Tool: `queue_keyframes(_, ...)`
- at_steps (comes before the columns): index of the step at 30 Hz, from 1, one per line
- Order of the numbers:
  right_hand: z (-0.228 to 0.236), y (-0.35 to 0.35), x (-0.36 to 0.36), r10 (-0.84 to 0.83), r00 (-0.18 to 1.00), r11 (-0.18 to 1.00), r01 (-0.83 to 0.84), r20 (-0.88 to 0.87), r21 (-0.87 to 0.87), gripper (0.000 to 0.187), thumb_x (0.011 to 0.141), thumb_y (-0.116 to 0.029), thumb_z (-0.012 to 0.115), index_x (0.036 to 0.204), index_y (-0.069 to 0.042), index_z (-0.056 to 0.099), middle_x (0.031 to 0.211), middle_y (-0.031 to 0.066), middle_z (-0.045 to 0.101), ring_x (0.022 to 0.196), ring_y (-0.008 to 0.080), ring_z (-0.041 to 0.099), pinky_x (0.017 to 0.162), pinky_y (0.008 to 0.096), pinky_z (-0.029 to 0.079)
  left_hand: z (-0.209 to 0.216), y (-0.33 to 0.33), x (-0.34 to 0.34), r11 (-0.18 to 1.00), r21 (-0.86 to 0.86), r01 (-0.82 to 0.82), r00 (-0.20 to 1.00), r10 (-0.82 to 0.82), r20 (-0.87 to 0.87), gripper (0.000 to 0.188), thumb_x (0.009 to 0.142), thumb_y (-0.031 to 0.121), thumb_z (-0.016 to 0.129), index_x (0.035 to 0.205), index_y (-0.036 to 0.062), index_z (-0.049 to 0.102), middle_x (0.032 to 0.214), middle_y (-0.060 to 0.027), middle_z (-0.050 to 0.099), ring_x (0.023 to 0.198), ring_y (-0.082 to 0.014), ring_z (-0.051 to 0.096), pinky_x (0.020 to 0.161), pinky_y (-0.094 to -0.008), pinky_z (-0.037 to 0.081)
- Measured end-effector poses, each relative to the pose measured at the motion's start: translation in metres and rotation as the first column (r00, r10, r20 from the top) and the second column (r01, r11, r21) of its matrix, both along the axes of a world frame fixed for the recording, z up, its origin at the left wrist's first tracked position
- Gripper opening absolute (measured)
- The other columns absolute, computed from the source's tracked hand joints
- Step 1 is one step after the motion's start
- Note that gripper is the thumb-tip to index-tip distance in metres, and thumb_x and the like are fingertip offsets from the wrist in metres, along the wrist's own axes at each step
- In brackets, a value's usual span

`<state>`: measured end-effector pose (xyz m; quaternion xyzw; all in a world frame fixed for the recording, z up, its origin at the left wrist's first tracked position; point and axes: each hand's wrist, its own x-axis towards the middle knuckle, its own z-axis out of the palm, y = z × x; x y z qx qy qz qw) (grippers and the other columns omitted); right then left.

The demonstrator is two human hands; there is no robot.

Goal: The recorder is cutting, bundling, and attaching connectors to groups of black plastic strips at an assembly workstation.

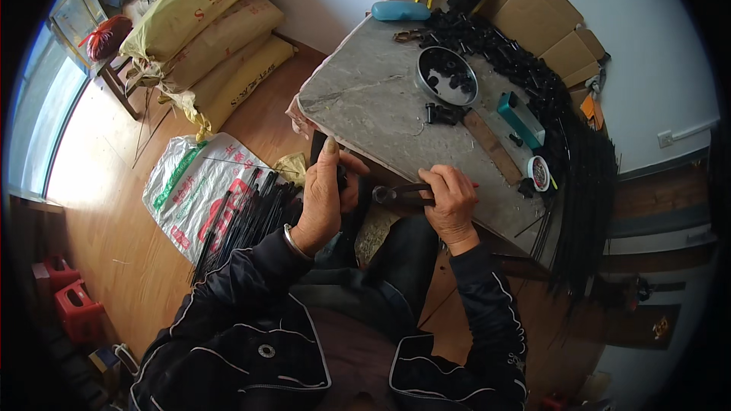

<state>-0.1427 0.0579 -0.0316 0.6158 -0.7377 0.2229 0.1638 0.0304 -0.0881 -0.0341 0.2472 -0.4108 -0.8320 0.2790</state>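
Observation:
My right hand (451, 202) is closed round the handles of dark pincers (386, 195), whose rounded jaws point left toward my other hand. My left hand (324, 194) has its thumb raised and its fingers curled round a small black part (342, 176), mostly hidden by the hand. The pincers' jaws are apart from that hand. Both hands are above my lap, at the near edge of a grey stone-topped table (350, 99). A bundle of black rods (247, 213) lies beside my left forearm on a white printed sack (186, 198).
On the table stand a round metal bowl (457, 95) with black pieces, a heap of black parts (525, 68), a teal box (521, 119), a blue case (400, 11) and a flat brown bar (493, 144). Long black rods (582, 205) overhang its right side. Stacked sacks (205, 30) stand far left.

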Motion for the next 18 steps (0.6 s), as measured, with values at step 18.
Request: queue_keyframes(18, 0.05, 0.038, 0.052, 0.402, -0.305, 0.861, 0.446, 0.863, -0.244, 0.027, 0.092, -0.033, 0.064, 0.085, -0.008, 0.056, 0.079, -0.0007, 0.049, 0.068, 0.0114, 0.045, 0.063, 0.028, 0.042, 0.04, 0.073, -0.027, 0.868, -0.4, 0.296, 0.92, -0.371, -0.125, 0.065, 0.099, 0.057, 0.029, 0.11, -0.0001, 0.058, 0.074, -0.0012, 0.054, 0.06, -0.0074, 0.045, 0.062, -0.0207, 0.04)
